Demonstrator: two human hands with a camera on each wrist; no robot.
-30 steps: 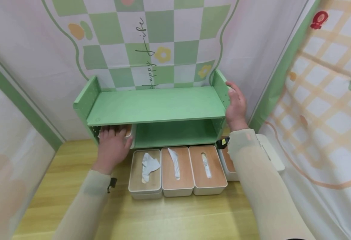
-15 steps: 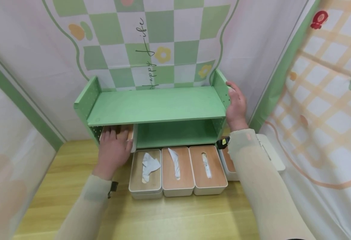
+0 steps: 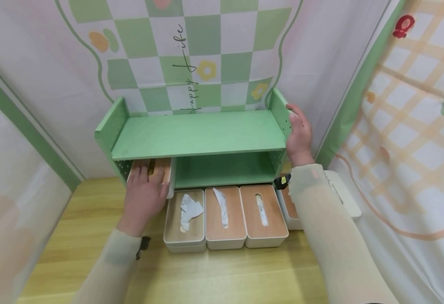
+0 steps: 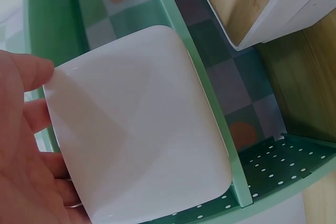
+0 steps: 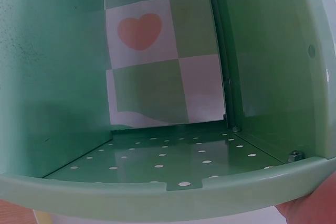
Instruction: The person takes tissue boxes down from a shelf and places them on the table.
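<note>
A green two-tier shelf (image 3: 199, 131) stands against the far wall. On its lower tier, at the left, sits a white tissue box (image 4: 139, 124) with a wood-look lid, jutting out at the front. My left hand (image 3: 145, 198) grips it, fingers over the lid and thumb at the near right edge. The left wrist view shows the box's white end and my fingertips going out of sight behind its edge. At the shelf's right side panel (image 5: 157, 203), my right hand (image 3: 299, 139) holds the upper front edge. Only part of that hand appears in the right wrist view.
Three tissue boxes stand side by side before the shelf: a left box (image 3: 174, 215), a middle box (image 3: 235, 211) and a right box (image 3: 275, 211). Another box (image 3: 290, 211) is partly behind the right forearm, near a white object (image 3: 345, 198). Fabric walls surround the wooden table (image 3: 222, 278).
The tissue box on the lower tier has slid outward toward me with my left hand on it. My right hand has stayed on the side panel.
</note>
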